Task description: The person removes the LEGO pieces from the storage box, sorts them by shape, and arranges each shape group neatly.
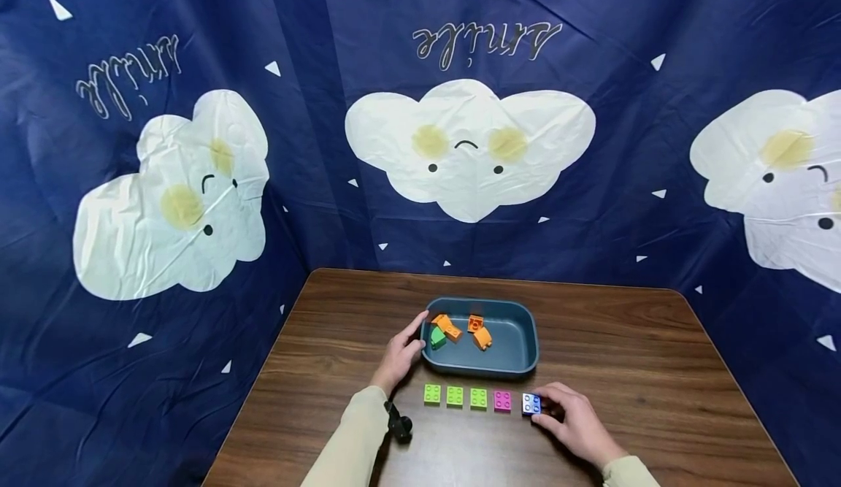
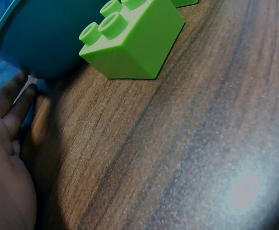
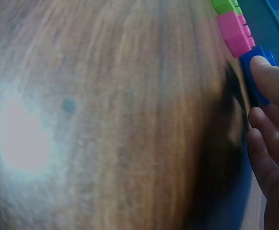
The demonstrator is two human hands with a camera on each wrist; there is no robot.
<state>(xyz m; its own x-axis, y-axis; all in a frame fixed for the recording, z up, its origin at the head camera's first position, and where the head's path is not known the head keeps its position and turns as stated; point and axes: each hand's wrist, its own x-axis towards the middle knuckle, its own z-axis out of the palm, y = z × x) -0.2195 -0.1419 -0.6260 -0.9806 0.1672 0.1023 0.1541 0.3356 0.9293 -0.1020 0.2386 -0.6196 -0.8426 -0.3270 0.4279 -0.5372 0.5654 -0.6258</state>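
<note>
At the right end of a row of toy bricks, my right hand (image 1: 578, 423) pinches a blue building brick (image 1: 531, 404) between thumb and fingers, low over the wooden table. The right wrist view shows the thumb against the near side of this blue brick (image 3: 257, 72), with the pink brick (image 3: 235, 33) just beyond. My left hand (image 1: 398, 354) rests its extended fingers at the left side of a dark teal tray (image 1: 525, 352). Inside the tray lie several orange bricks (image 1: 482, 338) and a green one (image 1: 437, 337).
Left of the blue brick stand a magenta brick (image 1: 502, 401) and lime bricks (image 1: 455, 396), studs up, in front of the tray. The wooden table (image 1: 611, 341) reaches back to a dark blue curtain (image 1: 315, 202) with cloud prints.
</note>
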